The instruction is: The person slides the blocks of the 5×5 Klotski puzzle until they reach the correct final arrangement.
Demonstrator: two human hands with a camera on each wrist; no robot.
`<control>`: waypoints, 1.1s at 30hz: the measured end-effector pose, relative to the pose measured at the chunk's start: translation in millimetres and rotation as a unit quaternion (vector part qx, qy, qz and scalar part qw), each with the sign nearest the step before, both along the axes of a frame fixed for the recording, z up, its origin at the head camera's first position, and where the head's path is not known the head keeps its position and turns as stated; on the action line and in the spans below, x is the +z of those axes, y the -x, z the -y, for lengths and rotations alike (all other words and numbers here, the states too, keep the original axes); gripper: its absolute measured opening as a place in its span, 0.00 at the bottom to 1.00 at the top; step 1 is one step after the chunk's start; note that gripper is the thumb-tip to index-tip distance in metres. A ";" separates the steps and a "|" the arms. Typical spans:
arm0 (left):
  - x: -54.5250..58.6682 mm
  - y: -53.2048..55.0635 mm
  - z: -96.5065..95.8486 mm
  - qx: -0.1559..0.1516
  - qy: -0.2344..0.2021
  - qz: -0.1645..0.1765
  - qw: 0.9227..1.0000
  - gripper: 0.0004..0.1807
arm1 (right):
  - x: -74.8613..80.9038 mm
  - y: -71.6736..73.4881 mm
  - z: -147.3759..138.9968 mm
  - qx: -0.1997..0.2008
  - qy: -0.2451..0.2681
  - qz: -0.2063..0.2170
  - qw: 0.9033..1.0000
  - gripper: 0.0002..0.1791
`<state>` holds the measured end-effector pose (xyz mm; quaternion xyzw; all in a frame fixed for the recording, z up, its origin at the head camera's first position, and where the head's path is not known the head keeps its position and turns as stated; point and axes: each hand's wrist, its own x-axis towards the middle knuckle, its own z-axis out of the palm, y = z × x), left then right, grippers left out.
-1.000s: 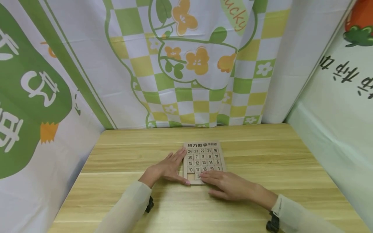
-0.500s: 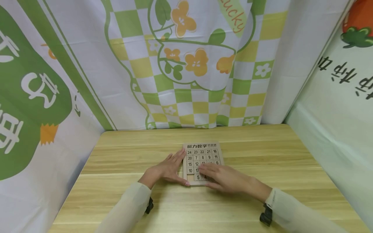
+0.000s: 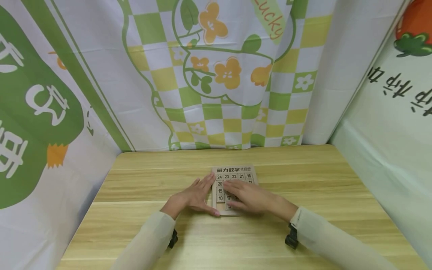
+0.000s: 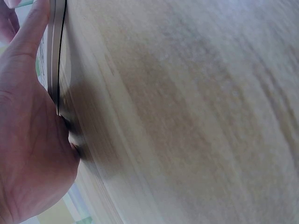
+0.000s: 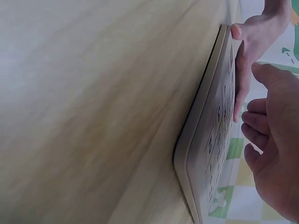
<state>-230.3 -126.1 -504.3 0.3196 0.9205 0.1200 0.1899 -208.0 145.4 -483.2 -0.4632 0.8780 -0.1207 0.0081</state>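
Observation:
A wooden number sliding puzzle (image 3: pixel 233 170) with small square numbered tiles lies flat on the table. My left hand (image 3: pixel 195 197) is along its left side, fingertips by the upper left edge and thumb at the lower left corner, thumb and fingers spread straight. An empty slot (image 3: pixel 220 206) shows at the lower left of the tile grid. My right hand (image 3: pixel 251 197) is over the middle and right of the board and hides many tiles. In the right wrist view, the loosely bent fingers of the right hand (image 5: pixel 280 135) appear just above the tiles, holding nothing.
The puzzle stands on a light wood-grain table (image 3: pixel 141 187). Behind the table hangs a checked, flower-printed curtain (image 3: pixel 222 123). Printed white cloth (image 3: pixel 388 150) closes off the right side, and similar green-and-white cloth (image 3: pixel 84 157) the left.
The right hand has moved up and to the left, from the lower right tiles to over the grid's middle. My left hand stays at the left edge. The slot stays at lower left.

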 end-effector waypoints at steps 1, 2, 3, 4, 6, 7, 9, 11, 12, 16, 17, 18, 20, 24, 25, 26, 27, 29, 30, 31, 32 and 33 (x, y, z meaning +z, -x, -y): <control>0.0 -0.1 0.3 0.000 0.000 0.001 1.000 0.75 | -1.0 1.9 2.1 -0.002 -0.002 0.000 1.000 0.35; 0.3 -0.2 0.6 0.000 0.001 0.001 1.000 0.75 | -1.9 3.7 4.0 -0.006 -0.007 0.002 1.000 0.36; 0.6 -0.3 0.8 0.001 0.001 0.002 1.000 0.75 | -2.6 5.3 5.9 -0.009 -0.010 0.001 1.000 0.37; 0.7 -0.3 0.9 0.001 0.002 0.002 1.000 0.75 | -4.0 7.1 7.6 -0.010 -0.011 0.001 1.000 0.37; 0.3 -0.1 1.2 0.002 0.004 0.002 1.000 0.75 | -6.2 10.6 10.9 -0.013 -0.014 0.001 1.000 0.38; -0.1 0.0 1.2 0.002 0.006 0.002 1.000 0.75 | -7.1 12.0 12.2 -0.015 -0.015 0.003 1.000 0.38; -0.3 0.1 1.2 0.003 0.006 0.002 1.000 0.75 | -9.0 14.9 14.6 -0.019 -0.013 0.005 1.000 0.38; -0.5 0.1 1.1 0.003 0.008 0.002 1.000 0.75 | -10.6 16.9 16.4 -0.024 -0.015 0.010 1.000 0.39; -0.5 0.0 1.0 0.003 0.009 0.002 1.000 0.75 | -11.2 17.8 17.1 -0.027 -0.016 0.012 0.999 0.39; 1.2 -0.7 0.5 0.002 0.012 0.002 1.000 0.75 | -13.6 20.5 19.1 -0.032 -0.024 0.017 0.999 0.39; 1.4 -0.7 0.4 0.002 0.013 0.002 1.000 0.75 | -14.1 21.0 19.3 -0.032 -0.025 0.016 0.999 0.39; 1.5 -0.5 0.3 0.001 0.014 0.001 1.000 0.75 | -14.3 21.5 19.6 -0.030 -0.025 0.014 0.999 0.39; 0.6 -0.1 0.0 0.000 0.016 0.000 1.000 0.75 | -15.8 21.1 19.3 -0.026 -0.023 0.010 0.999 0.38; -2.2 1.3 0.1 -0.002 0.019 -0.006 1.000 0.75 | -15.9 15.8 18.6 -0.021 -0.014 0.002 1.000 0.37; -2.4 1.7 0.1 -0.002 0.018 -0.007 1.000 0.75 | -14.9 13.6 18.0 -0.020 -0.013 0.003 1.000 0.37; -2.5 1.9 0.0 -0.002 0.016 -0.007 1.000 0.75 | -14.2 11.1 17.5 -0.018 -0.014 0.002 1.000 0.36; -2.7 2.2 0.0 -0.003 0.016 -0.007 1.000 0.75 | -13.1 8.0 16.8 -0.015 -0.016 0.002 1.000 0.36; -2.4 2.1 0.1 -0.004 0.015 -0.005 1.000 0.75 | -12.8 3.1 15.9 -0.008 -0.020 -0.001 1.000 0.36; -2.2 2.0 0.2 -0.003 0.014 -0.004 1.000 0.75 | -12.6 0.8 15.6 -0.006 -0.020 0.000 1.000 0.36; -2.2 2.0 0.4 -0.003 0.012 -0.003 1.000 0.76 | -13.3 -0.8 15.1 -0.004 -0.022 -0.001 1.000 0.36; -2.2 1.9 0.8 -0.003 0.008 -0.001 1.000 0.76 | -13.8 -1.8 14.9 -0.004 -0.023 -0.004 1.000 0.36; -6.3 3.2 2.2 -0.003 -0.002 -0.002 1.000 0.77 | -14.5 -2.3 14.8 -0.003 -0.024 -0.006 1.000 0.36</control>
